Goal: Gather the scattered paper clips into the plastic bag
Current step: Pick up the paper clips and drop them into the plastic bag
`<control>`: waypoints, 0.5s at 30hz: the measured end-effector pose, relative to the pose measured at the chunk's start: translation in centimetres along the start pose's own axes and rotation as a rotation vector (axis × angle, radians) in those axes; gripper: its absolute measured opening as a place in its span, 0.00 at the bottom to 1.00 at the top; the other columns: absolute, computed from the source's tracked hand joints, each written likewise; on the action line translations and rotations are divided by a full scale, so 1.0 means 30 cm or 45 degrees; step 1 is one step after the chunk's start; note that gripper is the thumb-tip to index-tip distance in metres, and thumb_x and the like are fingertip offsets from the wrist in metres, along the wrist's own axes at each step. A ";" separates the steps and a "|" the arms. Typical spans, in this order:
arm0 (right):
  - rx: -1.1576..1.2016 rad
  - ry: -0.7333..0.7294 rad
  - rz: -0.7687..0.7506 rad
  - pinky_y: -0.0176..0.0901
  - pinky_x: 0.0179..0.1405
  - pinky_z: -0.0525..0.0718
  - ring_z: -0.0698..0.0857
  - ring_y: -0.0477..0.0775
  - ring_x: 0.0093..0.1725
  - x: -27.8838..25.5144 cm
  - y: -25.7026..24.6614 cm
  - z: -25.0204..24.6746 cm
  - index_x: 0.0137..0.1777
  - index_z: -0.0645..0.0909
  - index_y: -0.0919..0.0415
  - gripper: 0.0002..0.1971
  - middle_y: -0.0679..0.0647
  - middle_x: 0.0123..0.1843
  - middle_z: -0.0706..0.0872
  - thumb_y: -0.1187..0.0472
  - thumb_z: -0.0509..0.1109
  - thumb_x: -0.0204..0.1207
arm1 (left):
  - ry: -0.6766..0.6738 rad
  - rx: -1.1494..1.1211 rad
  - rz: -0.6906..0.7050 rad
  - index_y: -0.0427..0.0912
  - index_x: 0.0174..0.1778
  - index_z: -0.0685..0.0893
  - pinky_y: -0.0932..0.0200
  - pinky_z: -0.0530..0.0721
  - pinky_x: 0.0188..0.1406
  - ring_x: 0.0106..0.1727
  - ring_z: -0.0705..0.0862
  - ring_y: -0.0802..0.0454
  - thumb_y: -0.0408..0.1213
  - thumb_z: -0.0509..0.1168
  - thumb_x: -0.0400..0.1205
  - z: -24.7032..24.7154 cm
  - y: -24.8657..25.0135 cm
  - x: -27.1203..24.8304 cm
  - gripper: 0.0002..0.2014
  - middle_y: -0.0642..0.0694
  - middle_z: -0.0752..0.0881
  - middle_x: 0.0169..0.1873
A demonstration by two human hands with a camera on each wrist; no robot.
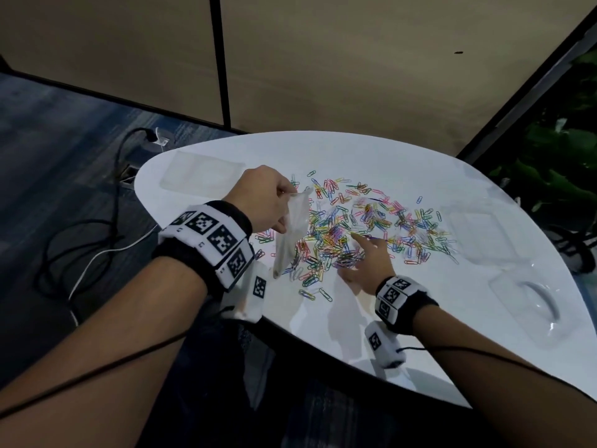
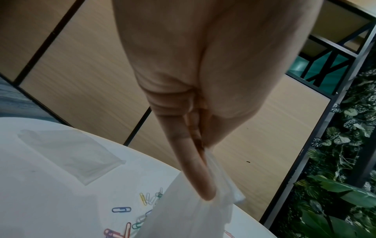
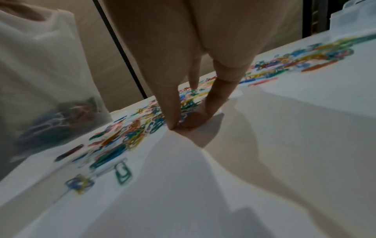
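Many coloured paper clips [image 1: 355, 221] lie spread over the middle of the white table [image 1: 323, 334]. My left hand [image 1: 286, 194] is raised above the table's left side and pinches the top of a clear plastic bag [image 1: 290, 234]. The bag hangs down, and a small heap of clips shows in its bottom [image 3: 57, 122]. My right hand [image 1: 358, 257] lies low over the near edge of the pile, fingers straight, with its fingertips [image 3: 173, 122] touching the table among the clips [image 3: 132, 133]. In the left wrist view the thumb and fingers [image 2: 195, 161] press the bag's rim [image 2: 223, 185].
A flat clear plastic sleeve [image 1: 200, 173] lies at the table's back left. Clear plastic trays sit at the right [image 1: 478, 227] and the near right [image 1: 529, 305]. Cables [image 1: 97, 247] run over the floor to the left. Green plants [image 1: 565, 156] stand beyond the right edge.
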State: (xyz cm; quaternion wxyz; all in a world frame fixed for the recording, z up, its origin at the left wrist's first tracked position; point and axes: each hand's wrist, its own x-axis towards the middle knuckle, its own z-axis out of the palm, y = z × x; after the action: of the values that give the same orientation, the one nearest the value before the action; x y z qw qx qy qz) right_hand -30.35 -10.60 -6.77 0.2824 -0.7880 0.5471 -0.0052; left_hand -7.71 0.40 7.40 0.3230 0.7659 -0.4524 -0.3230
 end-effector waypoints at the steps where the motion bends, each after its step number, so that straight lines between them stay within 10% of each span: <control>1: -0.067 -0.017 -0.048 0.46 0.67 0.79 0.84 0.61 0.60 0.018 0.001 0.003 0.80 0.68 0.51 0.39 0.62 0.79 0.61 0.55 0.79 0.70 | -0.001 0.001 0.001 0.36 0.63 0.87 0.53 0.94 0.37 0.30 0.93 0.47 0.28 0.59 0.87 0.000 0.000 0.001 0.14 0.36 0.91 0.41; 8: -0.451 0.065 -0.392 0.49 0.52 0.84 0.84 0.63 0.52 0.042 -0.049 0.032 0.59 0.87 0.61 0.12 0.62 0.54 0.83 0.65 0.67 0.79 | -0.015 0.012 0.006 0.37 0.65 0.87 0.56 0.93 0.37 0.30 0.93 0.48 0.29 0.58 0.88 0.015 0.015 0.004 0.14 0.37 0.91 0.39; 15: -0.108 0.076 -0.094 0.37 0.47 0.82 0.88 0.53 0.42 0.076 0.019 -0.103 0.46 0.92 0.60 0.05 0.56 0.42 0.92 0.63 0.75 0.74 | -0.047 0.016 0.018 0.38 0.63 0.87 0.50 0.94 0.42 0.31 0.93 0.46 0.29 0.58 0.88 0.049 0.054 0.004 0.14 0.37 0.90 0.38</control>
State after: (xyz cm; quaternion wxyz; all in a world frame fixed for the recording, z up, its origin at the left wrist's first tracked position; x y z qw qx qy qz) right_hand -30.91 -14.07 -5.11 0.2319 -0.8184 0.5255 -0.0162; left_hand -9.62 -0.63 7.79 0.3122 0.7584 -0.4659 -0.3321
